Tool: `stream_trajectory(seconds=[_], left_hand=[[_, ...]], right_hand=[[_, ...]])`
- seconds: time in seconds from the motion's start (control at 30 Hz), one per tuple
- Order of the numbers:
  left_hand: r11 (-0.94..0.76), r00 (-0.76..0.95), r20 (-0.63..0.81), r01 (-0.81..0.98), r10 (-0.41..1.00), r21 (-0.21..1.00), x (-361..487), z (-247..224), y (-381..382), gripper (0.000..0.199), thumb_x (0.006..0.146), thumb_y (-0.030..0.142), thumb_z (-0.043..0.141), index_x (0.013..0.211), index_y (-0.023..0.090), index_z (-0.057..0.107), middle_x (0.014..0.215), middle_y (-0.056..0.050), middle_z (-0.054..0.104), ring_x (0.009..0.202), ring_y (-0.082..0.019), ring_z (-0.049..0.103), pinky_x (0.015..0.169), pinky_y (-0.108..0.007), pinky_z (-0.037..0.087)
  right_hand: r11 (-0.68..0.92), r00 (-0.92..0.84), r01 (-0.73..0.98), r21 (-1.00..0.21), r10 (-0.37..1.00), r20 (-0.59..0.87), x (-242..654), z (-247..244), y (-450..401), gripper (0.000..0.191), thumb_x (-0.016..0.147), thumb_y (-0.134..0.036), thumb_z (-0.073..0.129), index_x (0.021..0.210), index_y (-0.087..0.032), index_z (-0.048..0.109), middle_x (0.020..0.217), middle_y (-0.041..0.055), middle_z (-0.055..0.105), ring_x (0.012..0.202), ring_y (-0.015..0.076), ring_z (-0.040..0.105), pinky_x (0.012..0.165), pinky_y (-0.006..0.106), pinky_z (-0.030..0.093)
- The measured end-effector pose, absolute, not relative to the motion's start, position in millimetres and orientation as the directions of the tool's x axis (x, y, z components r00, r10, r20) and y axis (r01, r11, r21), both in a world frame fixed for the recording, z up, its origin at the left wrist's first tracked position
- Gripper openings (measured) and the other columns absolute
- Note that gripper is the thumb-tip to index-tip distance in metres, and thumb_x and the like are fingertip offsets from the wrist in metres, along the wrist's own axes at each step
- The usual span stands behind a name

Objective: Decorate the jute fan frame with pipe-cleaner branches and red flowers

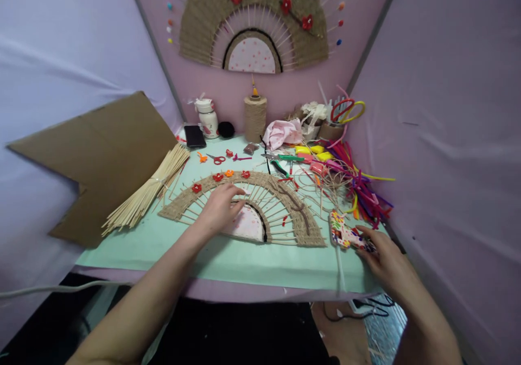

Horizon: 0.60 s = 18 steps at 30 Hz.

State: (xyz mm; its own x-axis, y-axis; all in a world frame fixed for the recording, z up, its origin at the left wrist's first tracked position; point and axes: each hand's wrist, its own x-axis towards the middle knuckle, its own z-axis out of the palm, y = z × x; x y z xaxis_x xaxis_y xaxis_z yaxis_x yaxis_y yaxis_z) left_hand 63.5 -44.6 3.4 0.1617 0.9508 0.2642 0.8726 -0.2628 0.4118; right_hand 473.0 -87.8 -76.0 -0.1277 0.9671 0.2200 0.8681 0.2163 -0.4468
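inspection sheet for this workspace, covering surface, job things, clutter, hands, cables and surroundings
Surface: green tabletop, crowded toward the back and right
Job's things: fan with red and orange flowers; patterned tool
Clutter: stick bundle, scissors, pliers, pipe cleaners
Hands: left hand over fan, grip unclear; right hand around end of patterned tool
Cables: white cord lower left; dark cord below tabletop at right
Surroundings: second fan on back wall, cardboard at left

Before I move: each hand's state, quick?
Left hand: curled over the beige woven arched fan; any grip cannot be told.
Right hand: closed on the white, flower-patterned glue gun.
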Motion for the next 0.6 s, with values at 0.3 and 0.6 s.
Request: stream_trajectory(seconds=[0.3, 0.6], left_hand=[[-0.292, 0.306, -0.091, 0.946, 0.948, 0.141, 123.5, 4.1, 8.8, 0.016, 0.08, 0.024, 0.059, 0.09, 0.016, 0.069, 0.098, -0.012, 0.068, 0.094, -0.025, 0.063, 0.078, -0.032, 0.047], [-0.22, 0.25, -0.094, 0.942, 0.964, 0.254, 120.8, 22.8, 35.6, 0.02, 0.083, 0.016, 0.047, 0.091, 0.017, 0.065, 0.089, -0.008, 0.072, 0.078, -0.02, 0.064, 0.068, -0.027, 0.045]], right_hand=[[0.213, -0.039, 0.829, -0.517, 0.945, 0.325, 476.9, -78.8, -100.6, 0.046, 0.088, -0.044, 0.046, 0.128, -0.02, 0.054, 0.113, 0.0129, 0.065, 0.102, 0.0272, 0.063, 0.084, 0.038, 0.051], [0.182, 0.016, 0.811, -0.555, 0.943, 0.332, 481.6, -80.5, -114.3, 0.047, 0.088, -0.046, 0.048, 0.126, -0.019, 0.055, 0.114, 0.0138, 0.064, 0.105, 0.0286, 0.063, 0.087, 0.041, 0.051]])
